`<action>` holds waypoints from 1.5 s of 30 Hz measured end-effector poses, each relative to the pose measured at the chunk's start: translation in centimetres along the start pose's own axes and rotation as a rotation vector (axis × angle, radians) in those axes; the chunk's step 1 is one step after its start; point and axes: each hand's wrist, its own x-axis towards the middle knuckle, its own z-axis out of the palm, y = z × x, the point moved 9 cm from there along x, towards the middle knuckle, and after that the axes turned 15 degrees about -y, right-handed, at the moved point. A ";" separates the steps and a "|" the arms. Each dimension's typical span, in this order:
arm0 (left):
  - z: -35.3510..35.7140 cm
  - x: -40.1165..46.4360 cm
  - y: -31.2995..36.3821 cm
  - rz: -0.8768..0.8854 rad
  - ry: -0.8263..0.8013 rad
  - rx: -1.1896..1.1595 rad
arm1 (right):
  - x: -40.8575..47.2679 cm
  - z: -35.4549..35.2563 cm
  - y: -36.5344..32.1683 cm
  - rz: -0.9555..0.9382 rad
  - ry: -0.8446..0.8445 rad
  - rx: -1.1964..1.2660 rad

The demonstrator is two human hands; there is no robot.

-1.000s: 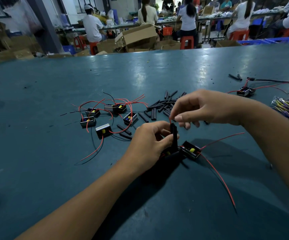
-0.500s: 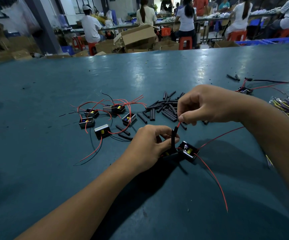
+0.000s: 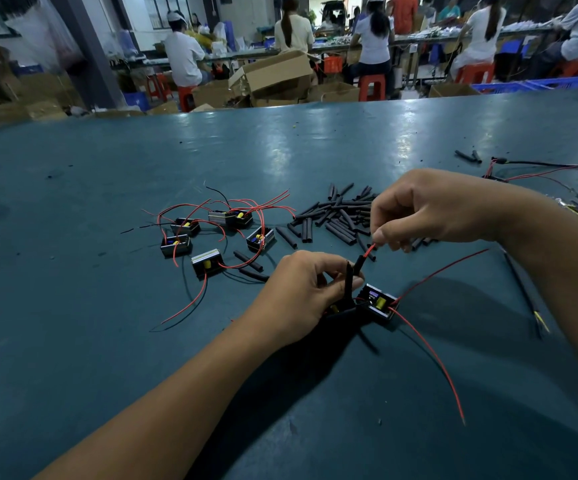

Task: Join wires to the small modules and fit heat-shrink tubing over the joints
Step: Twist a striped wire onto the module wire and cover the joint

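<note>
The left hand (image 3: 298, 292) rests low on the teal tabletop (image 3: 73, 341), its fingers curled round two black heat-shrink tubes (image 3: 348, 282) that stand up between thumb and forefinger. The right hand (image 3: 429, 209) hovers just above and to the right, thumb and forefinger pinching the end of a red wire (image 3: 369, 251) that runs down into the top of the shorter tube. Just right of the left hand lies a small black module (image 3: 379, 303), with a yellow part on top, touching the tabletop; two more red wires leave it, one (image 3: 432, 358) trailing toward the near edge, the other rising to the right under the right forearm. Behind the hands sits a loose pile of cut black tubing (image 3: 336, 220), and left of that a cluster of similar modules (image 3: 211, 237) with tangled red and black leads. People sit at benches in the background
</note>
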 end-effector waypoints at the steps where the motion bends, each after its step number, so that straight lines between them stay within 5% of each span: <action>1: 0.0 0.0 0.0 0.003 0.004 -0.003 | -0.1 -0.2 0.1 0.001 0.003 -0.001; 7: 0.0 -0.2 -0.6 -0.028 -0.001 -0.080 | -2.9 -3.9 -1.0 -0.031 0.208 -0.002; 14: -0.3 -0.1 -0.5 0.017 0.021 0.024 | 0.1 2.8 -8.0 -0.126 -0.106 -0.219; 26: 0.3 -0.3 -1.0 -0.067 -0.143 -0.317 | 0.1 1.1 -5.0 0.052 -0.026 -0.279; 45: 1.0 -0.1 0.3 0.014 -0.206 -0.234 | -0.9 0.6 -3.1 0.126 -0.111 -0.301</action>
